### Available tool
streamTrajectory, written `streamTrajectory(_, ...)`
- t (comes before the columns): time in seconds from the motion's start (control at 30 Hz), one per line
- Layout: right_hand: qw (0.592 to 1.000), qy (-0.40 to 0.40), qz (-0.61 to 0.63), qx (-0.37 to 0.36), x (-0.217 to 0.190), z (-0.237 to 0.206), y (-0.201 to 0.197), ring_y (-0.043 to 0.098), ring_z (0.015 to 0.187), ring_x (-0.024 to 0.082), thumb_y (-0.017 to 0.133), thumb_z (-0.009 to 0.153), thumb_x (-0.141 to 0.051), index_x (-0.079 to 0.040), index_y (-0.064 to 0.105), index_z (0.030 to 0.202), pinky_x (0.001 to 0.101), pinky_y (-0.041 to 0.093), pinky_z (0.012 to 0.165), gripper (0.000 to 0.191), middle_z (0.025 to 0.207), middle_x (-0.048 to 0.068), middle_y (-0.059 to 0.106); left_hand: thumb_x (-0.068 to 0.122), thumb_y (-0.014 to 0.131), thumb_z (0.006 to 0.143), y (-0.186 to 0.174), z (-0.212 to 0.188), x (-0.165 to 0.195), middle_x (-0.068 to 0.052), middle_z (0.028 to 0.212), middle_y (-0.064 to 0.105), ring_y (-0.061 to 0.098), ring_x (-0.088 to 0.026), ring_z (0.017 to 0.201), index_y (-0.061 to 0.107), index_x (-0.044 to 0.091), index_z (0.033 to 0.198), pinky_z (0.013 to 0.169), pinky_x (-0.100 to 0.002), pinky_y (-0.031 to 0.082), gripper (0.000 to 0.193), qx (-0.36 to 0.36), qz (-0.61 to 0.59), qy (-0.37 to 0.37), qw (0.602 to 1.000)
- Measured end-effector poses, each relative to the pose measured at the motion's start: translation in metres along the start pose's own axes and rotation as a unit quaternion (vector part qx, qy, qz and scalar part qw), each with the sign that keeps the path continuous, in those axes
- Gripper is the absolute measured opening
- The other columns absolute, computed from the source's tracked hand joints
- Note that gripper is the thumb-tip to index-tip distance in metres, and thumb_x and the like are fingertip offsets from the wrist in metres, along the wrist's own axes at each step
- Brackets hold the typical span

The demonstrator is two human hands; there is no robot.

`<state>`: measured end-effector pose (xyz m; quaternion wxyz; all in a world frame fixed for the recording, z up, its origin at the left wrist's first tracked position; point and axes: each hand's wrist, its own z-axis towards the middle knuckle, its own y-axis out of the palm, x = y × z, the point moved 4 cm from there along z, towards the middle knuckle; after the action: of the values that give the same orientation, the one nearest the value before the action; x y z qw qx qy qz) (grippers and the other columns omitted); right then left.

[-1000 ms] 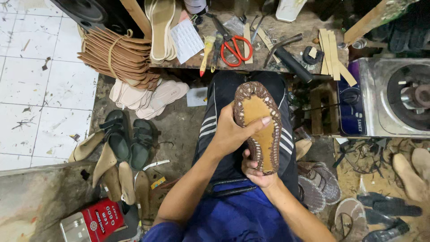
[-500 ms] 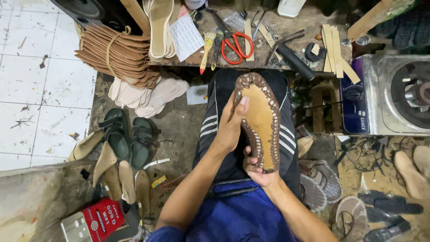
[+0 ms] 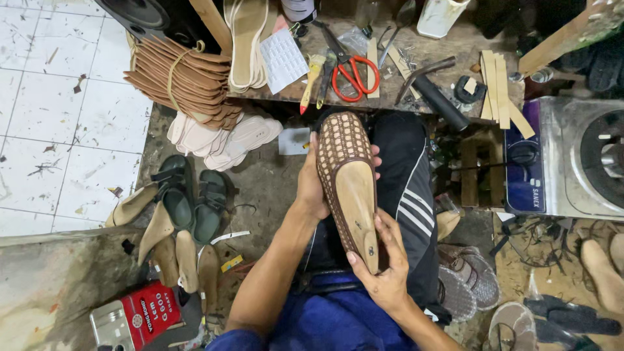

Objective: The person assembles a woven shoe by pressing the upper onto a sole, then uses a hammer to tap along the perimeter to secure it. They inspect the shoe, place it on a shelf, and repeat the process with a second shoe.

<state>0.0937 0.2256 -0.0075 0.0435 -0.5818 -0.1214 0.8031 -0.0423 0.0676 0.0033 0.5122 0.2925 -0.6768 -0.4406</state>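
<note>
A brown woven shoe upper (image 3: 343, 148) sits stretched over a pale wooden last (image 3: 356, 203), held above my lap with its top side facing up. My left hand (image 3: 313, 182) grips the shoe's left side near the toe, fingertips showing past its right edge. Cupping the heel end of the last from below is my right hand (image 3: 385, 270). My legs in dark trousers with white stripes (image 3: 409, 195) are underneath.
A cluttered wooden bench (image 3: 390, 78) ahead carries red-handled scissors (image 3: 354, 73), a brush, strips and tools. Bundled tan soles (image 3: 179, 81) and pale insoles (image 3: 221, 136) lie at left, green sandals (image 3: 192, 198) and wooden lasts (image 3: 175, 253) on the floor. A metal machine (image 3: 585, 156) stands right.
The shoe has been turned over: its sole side with the gathered edge faced up before, now the woven top and the wooden last face up. Both hands shifted their grip.
</note>
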Motion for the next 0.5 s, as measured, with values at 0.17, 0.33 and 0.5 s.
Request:
streamTrajectory(0.17, 0.980, 0.107, 0.160, 0.046, -0.009, 0.012, 0.004, 0.048, 0.140, 0.030, 0.068, 0.094, -0.010, 0.001, 0.044, 0.150, 0.0412, 0.038, 0.118, 0.062, 0.155, 0.021, 0.044, 0.077, 0.020, 0.103, 0.012, -0.012, -0.001, -0.022, 0.136, 0.063, 0.065, -0.032, 0.121, 0.049, -0.007, 0.148, 0.106, -0.049, 0.054, 0.100, 0.004, 0.006, 0.042, 0.999)
streamTrajectory(0.33, 0.994, 0.007, 0.110, 0.020, -0.003, 0.050, -0.030, 0.049, 0.139, 0.026, 0.051, 0.100, -0.013, -0.002, 0.052, 0.140, 0.0385, 0.036, 0.118, 0.041, 0.149, 0.018, 0.049, 0.075, 0.044, 0.097, 0.053, -0.007, 0.010, -0.022, 0.139, 0.059, 0.066, -0.034, 0.117, 0.043, -0.003, 0.153, 0.100, -0.052, 0.055, 0.096, -0.040, 0.109, 0.056, 0.992)
streamTrajectory(0.5, 0.971, 0.148, 0.069, 0.173, 0.106, 0.142, -0.135, 0.067, 0.105, 0.017, 0.062, 0.105, -0.013, -0.001, 0.067, 0.124, 0.0302, 0.054, 0.092, 0.023, 0.115, 0.009, 0.074, 0.051, 0.072, 0.092, 0.085, 0.013, 0.038, -0.021, 0.151, 0.051, 0.054, -0.035, 0.135, 0.034, 0.007, 0.159, 0.114, -0.050, 0.043, 0.089, 0.006, 0.713, 0.220, 0.666)
